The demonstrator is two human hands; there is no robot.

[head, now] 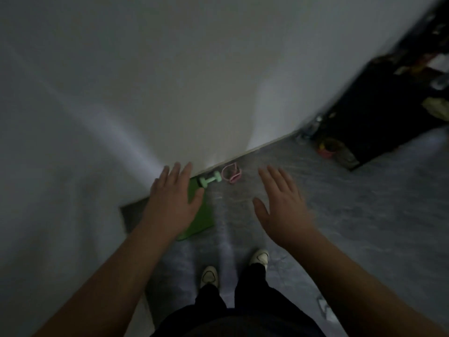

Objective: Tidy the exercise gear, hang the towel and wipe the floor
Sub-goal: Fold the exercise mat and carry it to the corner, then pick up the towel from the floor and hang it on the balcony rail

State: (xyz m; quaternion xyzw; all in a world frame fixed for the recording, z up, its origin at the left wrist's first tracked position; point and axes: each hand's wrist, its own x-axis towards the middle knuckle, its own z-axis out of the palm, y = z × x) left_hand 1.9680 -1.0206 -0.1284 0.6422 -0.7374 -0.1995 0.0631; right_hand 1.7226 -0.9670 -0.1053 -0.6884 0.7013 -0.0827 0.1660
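While both hands [173, 205] hover empty, dumbbell [210, 179] beside wall [170, 93]

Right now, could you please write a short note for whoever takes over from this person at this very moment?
Left hand: open, empty, held above the green mat.
Right hand: open, empty, over bare floor.
Gear: the mat lies flat by the wall; a mint dumbbell lies at its far end; a pink band lies beside the dumbbell, near the wall's base.
Done: nothing visibly picked up yet.
Left: gather mat, dumbbell and band; hang the towel (none in view); wipe the floor.
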